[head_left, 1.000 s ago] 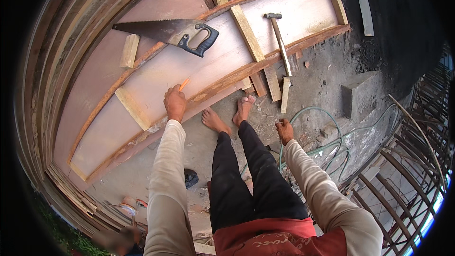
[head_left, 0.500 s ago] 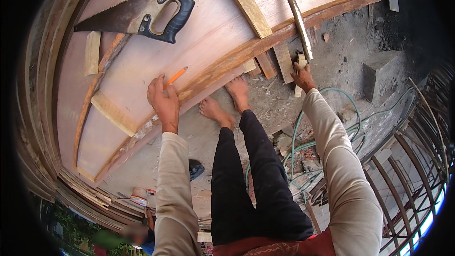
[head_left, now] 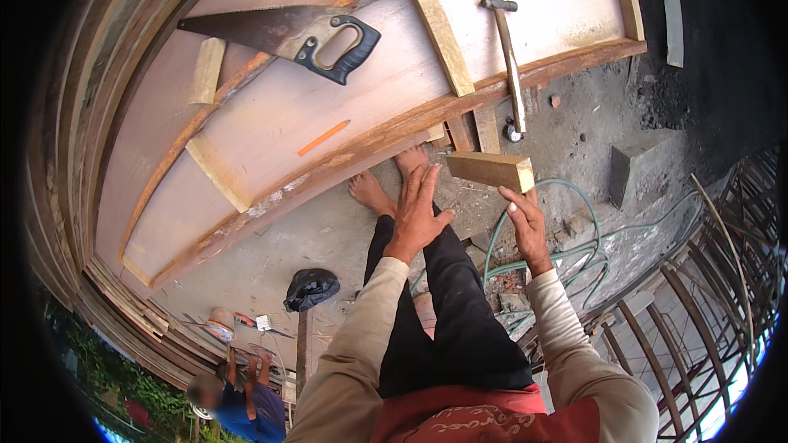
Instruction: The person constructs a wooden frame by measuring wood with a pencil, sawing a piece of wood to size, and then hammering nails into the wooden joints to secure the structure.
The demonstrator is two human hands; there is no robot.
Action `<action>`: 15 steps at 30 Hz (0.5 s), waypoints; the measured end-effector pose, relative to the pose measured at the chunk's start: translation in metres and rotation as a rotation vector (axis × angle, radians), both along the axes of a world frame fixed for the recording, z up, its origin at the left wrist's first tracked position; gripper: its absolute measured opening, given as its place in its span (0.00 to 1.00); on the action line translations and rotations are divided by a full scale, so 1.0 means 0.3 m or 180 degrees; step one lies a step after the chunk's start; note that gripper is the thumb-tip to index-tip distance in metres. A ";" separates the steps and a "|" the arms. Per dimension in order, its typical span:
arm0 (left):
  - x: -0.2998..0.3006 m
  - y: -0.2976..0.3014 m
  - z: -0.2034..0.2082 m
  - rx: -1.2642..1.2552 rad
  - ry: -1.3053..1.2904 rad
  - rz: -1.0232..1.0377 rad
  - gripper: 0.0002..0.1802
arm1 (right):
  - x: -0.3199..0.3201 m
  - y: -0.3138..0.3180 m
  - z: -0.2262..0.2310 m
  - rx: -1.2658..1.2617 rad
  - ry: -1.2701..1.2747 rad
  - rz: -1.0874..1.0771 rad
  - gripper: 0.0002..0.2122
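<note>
My right hand [head_left: 526, 226] grips one end of a short wooden block [head_left: 492, 170], lifted above the floor and pointing leftward. Just left of it, my left hand [head_left: 419, 213] is empty with its fingers stretched toward the block, apart from it. An orange pencil [head_left: 324, 138] lies on the pale panel of a curved wooden frame [head_left: 394, 127]. Farther up the frame rests a handsaw [head_left: 287, 37] with a black handle, its blade pointing left. A hammer [head_left: 507, 57] lies across the frame's near rail, with its handle end sticking out over the floor.
Wooden crosspieces [head_left: 442, 37] divide the frame. Wood offcuts [head_left: 486, 130] lie beside it. A green hose [head_left: 587, 238] coils at the right near a concrete block [head_left: 636, 172]. A black plastic bag [head_left: 312, 289] sits lower left. Another person [head_left: 246, 410] is at the bottom left.
My left hand has let go of the pencil, leaving it on the panel, and moved right toward my body. My right hand has picked up the wooden block from the floor beside the frame.
</note>
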State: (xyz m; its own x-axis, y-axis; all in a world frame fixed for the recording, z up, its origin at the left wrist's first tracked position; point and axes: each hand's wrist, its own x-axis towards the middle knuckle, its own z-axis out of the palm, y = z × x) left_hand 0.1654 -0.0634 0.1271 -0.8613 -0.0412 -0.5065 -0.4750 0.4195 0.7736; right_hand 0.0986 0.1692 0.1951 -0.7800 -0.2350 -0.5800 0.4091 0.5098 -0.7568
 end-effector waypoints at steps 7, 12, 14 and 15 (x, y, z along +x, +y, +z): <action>-0.021 -0.123 0.154 -0.1109 0.0463 0.0336 0.57 | -0.014 -0.305 0.146 -0.1490 -0.0586 -0.0533 0.22; 0.121 -0.363 0.227 -0.1366 0.0576 0.1305 0.54 | 0.060 -0.712 0.183 -0.1450 -0.0909 -0.0147 0.22; 0.193 -0.491 0.212 -0.1187 0.0294 0.1600 0.54 | 0.091 -0.837 0.171 -0.1158 -0.0562 0.0692 0.22; 0.270 -0.564 0.201 -0.1135 0.0083 0.1751 0.53 | 0.128 -0.904 0.178 -0.1230 -0.0872 0.0760 0.21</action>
State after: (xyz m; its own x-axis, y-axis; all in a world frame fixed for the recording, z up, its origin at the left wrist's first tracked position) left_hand 0.2464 -0.2327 0.1873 -0.6783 -0.6408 -0.3596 -0.6764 0.3535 0.6461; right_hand 0.1370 -0.1020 0.2485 -0.5108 -0.6244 -0.5909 0.5248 0.3179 -0.7896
